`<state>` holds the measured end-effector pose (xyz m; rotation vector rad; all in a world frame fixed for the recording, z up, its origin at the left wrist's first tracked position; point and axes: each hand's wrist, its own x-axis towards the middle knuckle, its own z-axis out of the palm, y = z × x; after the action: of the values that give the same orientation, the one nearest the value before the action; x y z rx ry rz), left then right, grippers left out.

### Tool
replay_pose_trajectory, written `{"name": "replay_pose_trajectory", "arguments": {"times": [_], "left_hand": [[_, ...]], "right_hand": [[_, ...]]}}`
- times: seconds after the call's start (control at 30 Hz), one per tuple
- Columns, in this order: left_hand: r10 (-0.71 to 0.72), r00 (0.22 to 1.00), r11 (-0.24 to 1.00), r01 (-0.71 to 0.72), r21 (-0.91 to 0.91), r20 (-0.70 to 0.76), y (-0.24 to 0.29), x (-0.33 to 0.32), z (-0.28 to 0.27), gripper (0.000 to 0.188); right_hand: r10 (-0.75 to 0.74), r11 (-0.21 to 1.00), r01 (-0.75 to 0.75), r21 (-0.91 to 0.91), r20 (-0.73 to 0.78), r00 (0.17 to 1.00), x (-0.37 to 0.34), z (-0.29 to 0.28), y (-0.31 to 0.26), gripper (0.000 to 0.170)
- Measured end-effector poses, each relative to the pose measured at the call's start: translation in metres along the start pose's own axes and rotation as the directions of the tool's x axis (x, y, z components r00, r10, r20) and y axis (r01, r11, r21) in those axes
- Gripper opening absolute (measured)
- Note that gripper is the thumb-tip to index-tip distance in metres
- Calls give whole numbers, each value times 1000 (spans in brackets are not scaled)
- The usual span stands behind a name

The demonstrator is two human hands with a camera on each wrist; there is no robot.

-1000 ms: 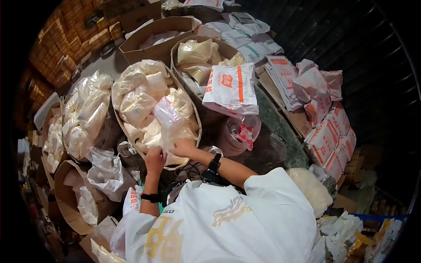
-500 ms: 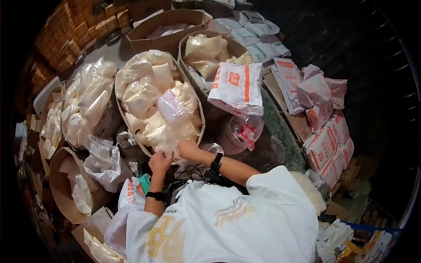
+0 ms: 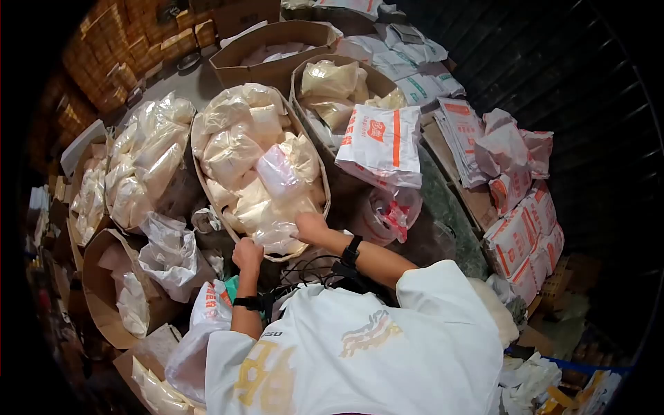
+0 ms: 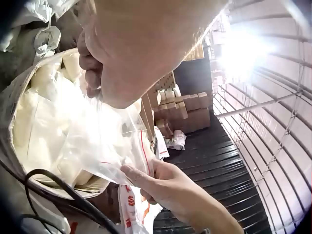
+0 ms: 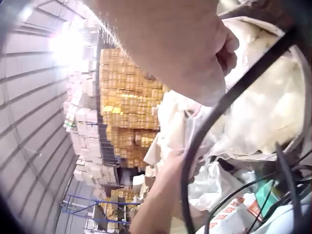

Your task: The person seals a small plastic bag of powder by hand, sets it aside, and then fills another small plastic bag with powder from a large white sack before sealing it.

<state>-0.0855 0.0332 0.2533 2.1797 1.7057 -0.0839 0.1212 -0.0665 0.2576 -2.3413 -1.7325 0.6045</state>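
A clear plastic bag (image 3: 275,236) is stretched between both hands over the near end of an oval carton (image 3: 328,187) full of bags of cream-coloured powder (image 3: 232,152). My left hand (image 3: 247,254) pinches one edge of it at the carton's near left rim. The other edge is pinched by my right hand (image 3: 311,227), at the near right side. In the left wrist view the right hand (image 4: 170,187) has its thumb pressed on the film (image 4: 109,168). A pinkish clear packet (image 3: 278,171) lies on the powder bags.
More cartons of powder bags stand left (image 3: 149,159) and behind (image 3: 332,86). A white printed sack (image 3: 380,145) and a clear bag with pink pieces (image 3: 387,211) are to the right, with stacked printed sacks (image 3: 526,228) beyond. Black cables (image 3: 304,270) lie near the body.
The hands have moved apart, spreading the clear bag's near edge, which was gathered between them. The bag lies lower over the carton than before. The head view has shifted slightly.
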Motion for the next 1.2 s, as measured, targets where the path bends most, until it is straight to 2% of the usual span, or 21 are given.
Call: {"name": "replay_pose_trajectory", "arguments": {"times": [0.1,0.13,0.23,0.27,0.37,0.47,0.5,0.53,0.57,0.6,0.63,0.7,0.8,0.87,0.97,1.03,1.07,1.1,1.13,1.17,1.2], "left_hand": [[27,999,998,-28,-55,-23,10,0,-5,30],[49,998,996,-51,-72,-29,17,-3,-10,31],[60,998,995,-59,-84,13,34,-4,-15,35],[77,997,992,-77,-96,0,37,-4,-13,36],[171,984,972,-176,-156,-48,44,-8,-11,37],[294,956,943,-290,-161,-3,48,-20,-3,34],[310,951,940,-305,-155,14,46,-21,3,33],[315,949,939,-306,-159,34,45,-25,5,33],[319,946,938,-306,-165,56,45,-29,6,32],[319,945,938,-302,-171,79,48,-35,2,30],[328,942,938,-317,-138,71,38,-29,26,29],[288,953,956,-280,-88,92,45,-29,26,29],[218,976,969,-214,-120,22,39,-13,44,29],[144,988,986,-140,-88,51,23,7,62,29],[39,998,993,-34,-116,45,-7,29,80,30],[-64,995,988,74,-134,77,-33,40,87,30],[-103,988,964,128,-234,115,-50,45,86,31],[-139,979,926,182,-330,151,-67,50,82,32],[-160,982,897,189,-399,104,-86,54,81,32],[-188,981,866,193,-461,58,-105,54,78,33],[-227,974,808,195,-557,12,-122,51,74,32]], "right_hand": [[-149,971,144,192,13,989,-4,-33,-30,31],[-261,916,220,335,81,962,-3,-43,-37,25],[-316,867,241,436,109,942,15,-10,-38,28],[-269,920,183,346,219,938,18,-9,-39,35],[-178,975,121,185,331,927,36,25,-31,37],[23,969,-126,213,432,902,33,10,-26,33],[-230,929,155,337,195,953,56,101,32,28],[-454,829,448,335,-65,889,79,192,89,24],[-487,873,484,-58,-54,872,96,258,124,17],[-433,897,438,-63,75,898,96,240,117,18],[-407,906,421,-52,173,897,95,225,108,20],[-406,899,435,-41,293,866,98,211,90,23],[-426,885,465,16,426,798,92,195,68,29],[-414,903,415,113,492,766,71,170,37,33],[-353,931,227,286,546,760,40,80,-30,23],[-548,738,261,622,327,770,38,62,-42,25],[-607,597,287,750,188,772,43,56,-44,26],[-481,527,-7,850,305,822,58,52,-40,27],[-366,393,-299,869,447,816,81,49,-33,29],[-276,210,-560,802,598,753,101,52,-30,31],[-241,190,-567,801,598,764,120,75,-23,32]]}}
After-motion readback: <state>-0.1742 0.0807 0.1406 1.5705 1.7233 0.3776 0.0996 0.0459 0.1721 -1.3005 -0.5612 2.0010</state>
